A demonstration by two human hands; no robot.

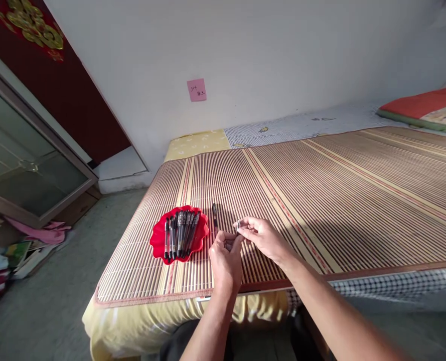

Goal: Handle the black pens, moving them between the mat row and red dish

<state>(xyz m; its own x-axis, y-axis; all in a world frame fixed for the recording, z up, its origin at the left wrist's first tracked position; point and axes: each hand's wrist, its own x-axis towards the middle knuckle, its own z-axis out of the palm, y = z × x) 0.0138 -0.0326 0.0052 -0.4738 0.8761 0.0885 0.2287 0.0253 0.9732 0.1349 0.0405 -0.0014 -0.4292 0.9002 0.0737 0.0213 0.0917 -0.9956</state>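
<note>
Right hand [262, 235]: fingers clamped on small piece [239, 226]. Left hand [226, 255]: cannot tell; loose pen [214, 214] at its 11 o'clock, red dish [157, 238] of pens [181, 233] at 9.

Looks like a bed [125, 321], covered with brown-striped bamboo mat [305, 200] over yellow and checked cloth [196, 143]. Carries a red wavy-rimmed plate [157, 235], a slim black pen [214, 218] beside it, and folded red-green bedding [426, 108].

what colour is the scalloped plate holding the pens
The scalloped plate is bright red, best seen in the head view.
</note>
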